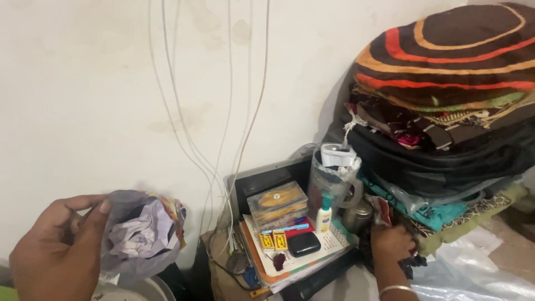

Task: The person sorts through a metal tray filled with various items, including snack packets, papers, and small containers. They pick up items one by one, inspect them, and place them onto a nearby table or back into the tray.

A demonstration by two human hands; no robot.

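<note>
A crumpled grey plastic bag (139, 234), thin film w/ scrunched pale paper and a bit of coloured wrapper inside, is being held up at lower left by the left hand (53, 251), fingers closed round its rim, thumb pinching the edge. Judged v. light, soft and shapeless; the film is prob. slippery and apt to tear, so it is best taken at the gathered mouth, not the sagging belly, or contents may be spilled. It is being held in the air, apart from the stack, above a pale round container rim (125, 290) at the bottom edge. The right hand (393, 242), w/ a silver bangle (395, 290) on the wrist, is being pressed against dark items at the right edge of the stack of books and papers (290, 262); fingers are curled, but whether anything is being gripped can't be told. On the stack are lying a clear plastic box (277, 202), a small lotion bottle (324, 217), a black case (304, 243); behind, a clear jug (331, 181) and folded striped blankets (446, 61).
</note>
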